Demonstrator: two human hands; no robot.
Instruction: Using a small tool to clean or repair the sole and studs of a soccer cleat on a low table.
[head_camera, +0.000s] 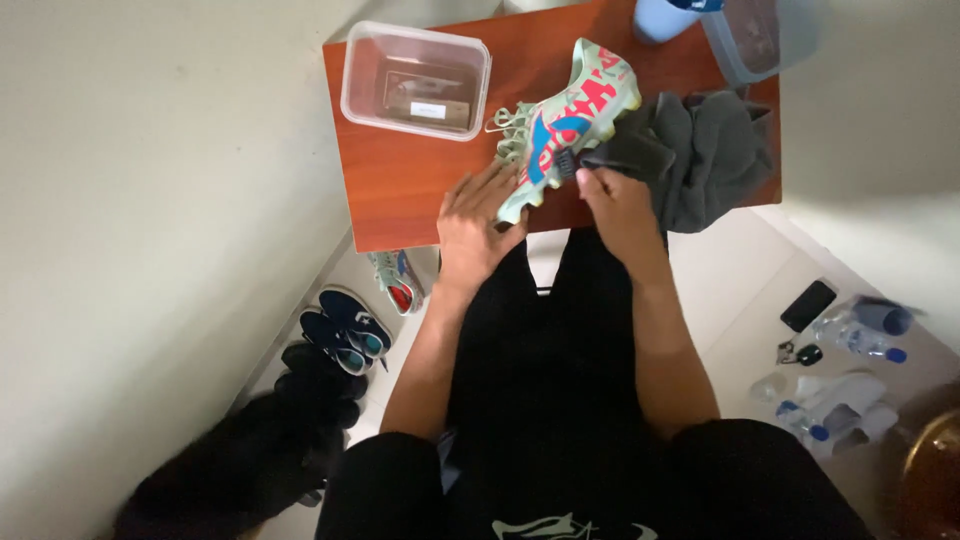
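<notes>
— Black-clad lap nearest, then the hands — what do they hold?
— Left hand grips the boot at its toe; right hand pinches a grey cloth against its side, over the desk.
— Beyond the left hand?
— Clear tub.

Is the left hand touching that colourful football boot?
Touching: the head view shows the left hand wrapped around the heel end of the football boot.

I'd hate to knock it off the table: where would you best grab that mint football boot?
Probably the boot at its narrow middle, coming from above: it lies on its side, heel toward the person, whose left hand steadies that end.
</notes>
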